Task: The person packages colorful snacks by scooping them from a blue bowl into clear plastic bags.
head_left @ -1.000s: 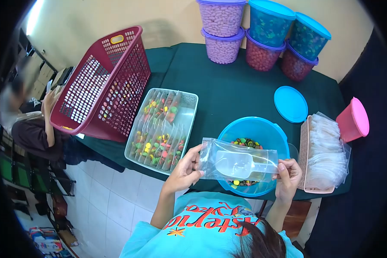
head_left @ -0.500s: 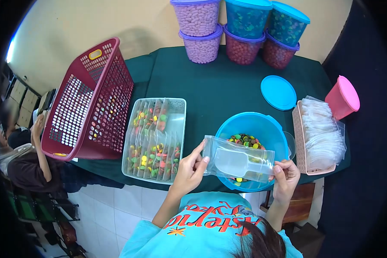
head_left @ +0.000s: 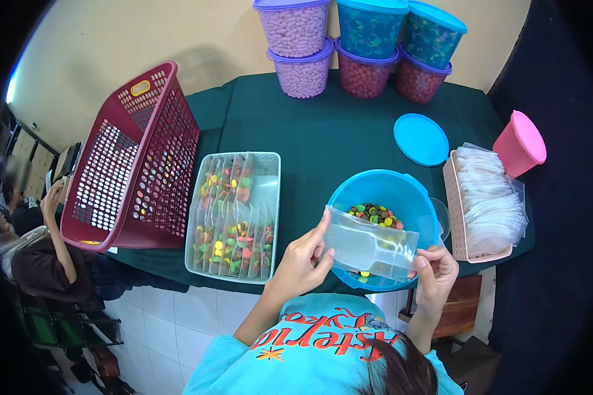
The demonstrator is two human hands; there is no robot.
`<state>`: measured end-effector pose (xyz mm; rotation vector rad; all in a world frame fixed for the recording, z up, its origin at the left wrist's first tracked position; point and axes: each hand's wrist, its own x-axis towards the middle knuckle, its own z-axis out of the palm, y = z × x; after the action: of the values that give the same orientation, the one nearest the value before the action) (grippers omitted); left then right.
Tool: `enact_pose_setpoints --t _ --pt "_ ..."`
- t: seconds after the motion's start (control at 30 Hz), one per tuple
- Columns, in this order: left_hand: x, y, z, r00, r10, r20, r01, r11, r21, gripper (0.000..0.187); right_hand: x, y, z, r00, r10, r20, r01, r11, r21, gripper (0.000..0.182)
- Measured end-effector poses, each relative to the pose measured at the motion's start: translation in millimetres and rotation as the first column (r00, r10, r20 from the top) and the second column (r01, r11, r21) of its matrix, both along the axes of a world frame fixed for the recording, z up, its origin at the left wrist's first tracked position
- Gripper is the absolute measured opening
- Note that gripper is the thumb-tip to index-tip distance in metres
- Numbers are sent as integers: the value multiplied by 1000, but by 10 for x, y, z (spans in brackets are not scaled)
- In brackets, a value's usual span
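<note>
My left hand (head_left: 302, 264) pinches one end of a clear plastic pouch (head_left: 402, 243) between thumb and fingers. At the other end, my right hand (head_left: 435, 273) grips the pouch with thumb and fingertips. The pouch is stretched flat over a blue tub (head_left: 423, 197) of colorful candies (head_left: 377, 214), hiding part of them. A pale, scoop-like shape shows through the plastic. Left of my hands, a white basket (head_left: 275, 191) holds several filled pouches (head_left: 227, 240) standing in rows.
Clear packets (head_left: 487, 197) fill a pink basket (head_left: 451, 191) at right, beside a pink container (head_left: 519, 145). A blue lid (head_left: 420, 139) lies behind the tub. Lidded candy tubs (head_left: 300, 72) are stacked at the back. A maroon basket (head_left: 168, 164) stands left, near another person (head_left: 46, 263).
My left hand has turned slightly, with its thumb shifted right along the pouch, which tilts a little differently. The view has shifted slightly. Both hands keep hold of the pouch.
</note>
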<state>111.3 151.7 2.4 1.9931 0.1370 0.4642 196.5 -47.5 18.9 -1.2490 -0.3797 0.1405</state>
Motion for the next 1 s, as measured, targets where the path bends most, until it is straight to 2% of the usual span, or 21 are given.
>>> enact_pose_setpoints --t 0.13,0.2,0.23,0.3,0.33,0.37,0.43,0.47,0.5,0.57,0.6,0.73,0.87,1.0 --pt "-27 27 66 999 -48 -14 49 998 37 56 44 -25 -3 998 52 -37 -51 998 40 5" --pt "-27 36 75 992 40 -121 -24 991 130 49 78 -55 -6 995 87 -40 -85 995 53 4" --pt "11 28 41 992 48 -119 -32 991 130 49 97 -73 -11 992 117 -50 -114 991 64 4" --pt "125 16 -96 952 99 291 -188 937 294 44 137 -88 -19 986 156 -56 -152 986 76 3" --pt "121 -20 -123 967 24 254 -57 990 125 64 152 -75 -27 980 187 -66 -182 980 75 3" --pt "114 -61 -125 965 29 260 -64 990 128 64 172 -61 -31 973 217 -73 -212 975 73 2" --pt "91 -198 71 969 -63 240 -25 938 346 87 198 -68 -28 968 240 -75 -235 970 69 2" --pt "74 -228 92 978 -107 179 34 928 372 103 230 -72 -15 962 264 -73 -259 964 66 2" --pt "78 -262 121 977 -99 189 22 927 375 103 266 -70 1 954 289 -72 -285 956 65 2" --pt "61 -341 169 992 -115 44 81 879 470 103 307 -55 26 943 326 -59 -323 945 56 3" --pt "76 -391 185 997 -70 43 39 857 514 103 317 -24 61 930 359 -79 -357 933 42 3" --pt "91 -411 141 997 52 65 -77 862 501 91 382 40 116 886 455 -92 -456 890 11 5" --pt "127 -424 76 984 78 158 -142 880 452 87 412 95 167 849 512 -130 -519 854 -30 7" --pt "142 -448 129 982 98 161 -160 890 428 88 464 98 165 826 538 -166 -550 834 -37 7"
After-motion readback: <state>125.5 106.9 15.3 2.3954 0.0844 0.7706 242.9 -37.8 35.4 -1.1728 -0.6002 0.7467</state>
